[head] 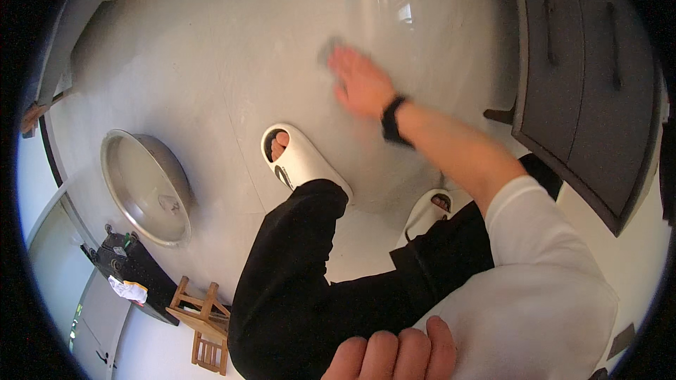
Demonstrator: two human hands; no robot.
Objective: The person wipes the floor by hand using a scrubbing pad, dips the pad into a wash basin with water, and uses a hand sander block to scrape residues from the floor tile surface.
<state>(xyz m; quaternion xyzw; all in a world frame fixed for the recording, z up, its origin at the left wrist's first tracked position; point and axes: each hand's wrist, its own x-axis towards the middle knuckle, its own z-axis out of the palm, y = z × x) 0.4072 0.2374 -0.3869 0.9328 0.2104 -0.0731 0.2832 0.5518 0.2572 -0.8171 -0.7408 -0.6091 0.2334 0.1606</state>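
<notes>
My right hand (362,83), blurred by motion and with a black band on its wrist, is low over the shiny light floor (237,63). Under its fingertips is a small greyish thing (330,50), too blurred to name; it seems pressed to the floor. At the bottom edge my left hand (393,353) shows only its curled fingers, near my shirt and black trousers; whether it holds anything is hidden. Both feet wear white slides, one (306,161) left of centre and the other (422,216) further right.
A round metal basin (182,169) with liquid and a small item in it stands on the left. Below it are a black case-like object (153,274) with a white cloth (127,290) and a small wooden chair (198,316). A grey cabinet (560,89) with handles stands at the right.
</notes>
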